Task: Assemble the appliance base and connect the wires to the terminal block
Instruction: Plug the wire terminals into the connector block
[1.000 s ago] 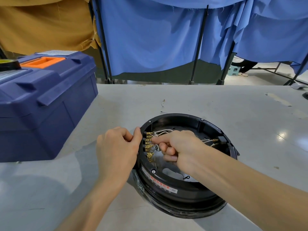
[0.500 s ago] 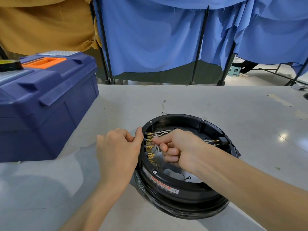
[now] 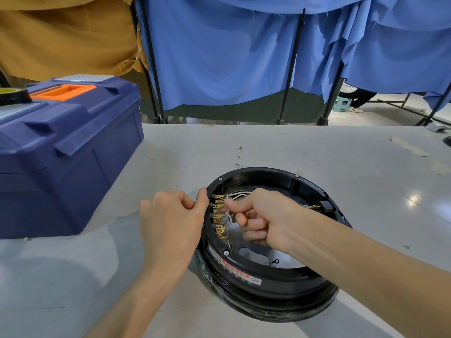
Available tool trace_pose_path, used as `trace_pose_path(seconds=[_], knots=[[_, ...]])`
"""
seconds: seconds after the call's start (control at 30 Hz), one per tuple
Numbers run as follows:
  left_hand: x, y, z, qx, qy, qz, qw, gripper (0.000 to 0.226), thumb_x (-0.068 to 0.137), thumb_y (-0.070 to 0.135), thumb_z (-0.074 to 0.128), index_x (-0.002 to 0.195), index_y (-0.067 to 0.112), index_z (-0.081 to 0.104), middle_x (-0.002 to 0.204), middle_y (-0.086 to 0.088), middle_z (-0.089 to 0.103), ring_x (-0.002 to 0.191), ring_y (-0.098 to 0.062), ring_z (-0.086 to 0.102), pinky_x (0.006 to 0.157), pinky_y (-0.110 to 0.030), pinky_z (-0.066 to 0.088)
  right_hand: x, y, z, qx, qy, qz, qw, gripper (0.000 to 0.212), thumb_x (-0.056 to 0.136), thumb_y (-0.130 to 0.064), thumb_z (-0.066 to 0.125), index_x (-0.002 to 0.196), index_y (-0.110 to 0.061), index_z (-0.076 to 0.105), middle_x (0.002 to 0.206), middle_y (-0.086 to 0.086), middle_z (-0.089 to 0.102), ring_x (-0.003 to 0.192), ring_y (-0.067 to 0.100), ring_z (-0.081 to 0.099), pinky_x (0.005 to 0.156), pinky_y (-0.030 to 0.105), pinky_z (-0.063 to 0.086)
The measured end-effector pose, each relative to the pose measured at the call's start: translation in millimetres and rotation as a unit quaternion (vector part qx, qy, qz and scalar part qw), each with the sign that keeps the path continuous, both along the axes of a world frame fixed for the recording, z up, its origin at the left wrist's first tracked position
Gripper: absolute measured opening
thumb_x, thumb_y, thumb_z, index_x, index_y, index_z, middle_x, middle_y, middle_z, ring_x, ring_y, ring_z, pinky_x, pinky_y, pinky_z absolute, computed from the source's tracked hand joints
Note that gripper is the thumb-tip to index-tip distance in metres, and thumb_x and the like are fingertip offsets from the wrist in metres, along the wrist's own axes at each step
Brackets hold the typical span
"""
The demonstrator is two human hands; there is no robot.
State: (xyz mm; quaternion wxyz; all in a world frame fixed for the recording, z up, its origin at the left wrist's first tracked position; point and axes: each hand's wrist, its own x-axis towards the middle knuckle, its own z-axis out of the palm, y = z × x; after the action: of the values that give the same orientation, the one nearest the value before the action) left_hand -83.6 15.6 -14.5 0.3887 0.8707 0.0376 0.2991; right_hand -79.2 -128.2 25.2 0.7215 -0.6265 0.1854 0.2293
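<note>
Left hand [image 3: 170, 220] lay knuckles-up outside the black appliance base [image 3: 268, 286], fingers curled, thumb tip pressed to the rim; whether thumb and index pinched anything could not be told. Right hand [image 3: 266, 215] reached from the forearm's side into the base, index finger [image 3: 231, 208] extended, the other three fingers curled into the palm, thumb hidden. The white wires [image 3: 240, 194] emerged just beyond the index finger, apparently pinched under it. The terminal block [image 3: 218, 212] with brass tabs stood between the left thumb and the right index fingertip. The base rested on a grey table [image 3: 317, 154]; a blue toolbox [image 3: 68, 167] stood well beyond the left knuckles.
</note>
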Motion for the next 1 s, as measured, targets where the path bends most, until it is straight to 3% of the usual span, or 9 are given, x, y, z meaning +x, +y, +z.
trace_pose_path(seconds=[0.13,0.2,0.3,0.53,0.83,1.0], knots=[[0.2,0.0,-0.6,-0.004,0.002,-0.003,1.000,0.051,0.086,0.039,0.067,0.042,0.014,0.057,0.041,0.006,0.052,0.064,-0.037,0.057,0.069,-0.040,0.049,-0.8,0.5,-2.4,-0.036,-0.031,-0.025,0.999,0.022,0.088,-0.004,0.069,0.069,0.000,0.057,0.045,0.006,0.048,0.027,0.008,0.027,0.030,0.016,0.019],[-0.4,-0.6,-0.6,-0.008,0.002,-0.004,1.000,0.051,0.086,0.038,0.067,0.042,0.014,0.057,0.041,0.005,0.052,0.065,-0.038,0.057,0.069,-0.042,0.049,0.3,5.3,-1.9,-0.047,-0.045,-0.032,0.997,0.011,0.087,0.001,0.068,0.080,0.008,0.063,0.043,0.007,0.046,0.026,0.008,0.026,0.030,0.016,0.018],[-1.0,-1.3,0.0,-0.013,-0.002,-0.003,1.000,0.052,0.086,0.037,0.067,0.042,0.011,0.056,0.042,0.003,0.053,0.063,-0.039,0.056,0.069,-0.044,0.049,3.0,9.1,-2.3,-0.043,-0.046,-0.037,0.997,0.016,0.087,0.005,0.064,0.098,0.016,0.064,0.042,0.006,0.044,0.024,0.007,0.025,0.030,0.015,0.018],[-1.4,-3.5,1.9,-0.016,-0.009,-0.005,1.000,0.050,0.086,0.032,0.068,0.044,0.007,0.057,0.040,-0.003,0.052,0.052,-0.032,0.054,0.065,-0.039,0.048,3.0,12.4,-2.6,-0.020,-0.024,-0.049,0.998,0.005,0.087,0.006,0.062,0.086,0.010,0.065,0.040,0.004,0.041,0.025,0.007,0.024,0.030,0.015,0.018],[-0.6,-4.8,5.1,-0.002,0.006,-0.019,1.000,0.049,0.087,0.030,0.068,0.047,0.003,0.059,0.044,-0.009,0.054,0.056,-0.036,0.054,0.067,-0.040,0.046,5.7,20.1,-2.6,-0.051,-0.019,-0.089,0.995,0.013,0.085,0.007,0.061,0.073,0.008,0.066,0.038,0.006,0.042,0.024,0.008,0.025,0.030,0.012,0.020],[-0.1,-5.1,5.7,-0.005,0.005,-0.023,1.000,0.049,0.087,0.028,0.069,0.048,0.001,0.058,0.043,-0.010,0.052,0.053,-0.033,0.053,0.060,-0.035,0.039,6.2,24.0,-2.1,-0.056,-0.017,-0.087,0.994,0.012,0.084,0.008,0.059,0.075,0.007,0.066,0.039,0.006,0.041,0.024,0.008,0.023,0.031,0.012,0.020]])
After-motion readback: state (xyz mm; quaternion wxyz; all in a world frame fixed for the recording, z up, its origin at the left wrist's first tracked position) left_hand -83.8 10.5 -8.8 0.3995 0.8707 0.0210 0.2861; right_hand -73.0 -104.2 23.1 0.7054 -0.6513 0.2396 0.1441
